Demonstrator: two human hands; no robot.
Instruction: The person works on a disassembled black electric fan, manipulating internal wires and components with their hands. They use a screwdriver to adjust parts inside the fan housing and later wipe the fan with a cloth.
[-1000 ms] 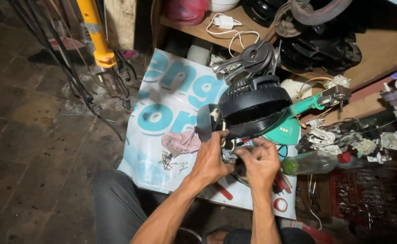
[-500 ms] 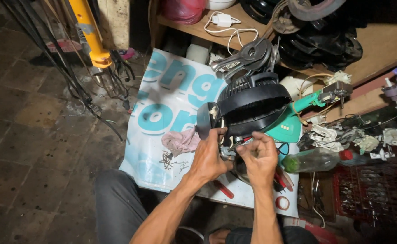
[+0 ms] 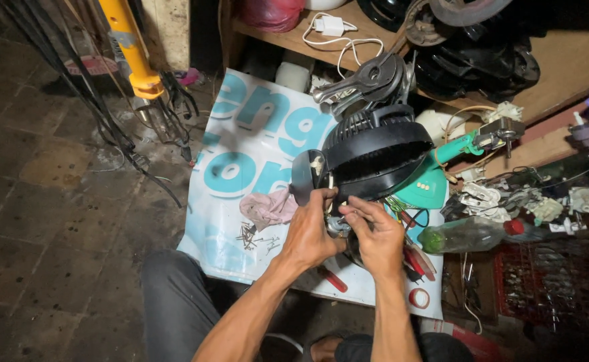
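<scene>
A black fan motor housing with a slotted round cover (image 3: 375,151) is held over a white banner with teal letters (image 3: 241,174). My left hand (image 3: 311,231) grips the fan's lower part beside a dark round knob-like piece (image 3: 301,175). My right hand (image 3: 375,234) pinches a small metal part and wires under the housing. What lies between the fingers is mostly hidden. A pink rag (image 3: 268,206) and a heap of small screws (image 3: 251,236) lie on the banner to the left of my hands.
A green fan part (image 3: 435,177), a clear plastic bottle (image 3: 465,234), a red-handled tool (image 3: 333,280) and a roll of tape (image 3: 418,297) lie near. A wooden shelf (image 3: 562,67) holds dark fan parts. A yellow pole (image 3: 130,50) and cables stand far left. A red crate (image 3: 542,281) sits right.
My hands and the fan stay in nearly the same place. The fingers of my right hand have shifted slightly on the small part under the housing.
</scene>
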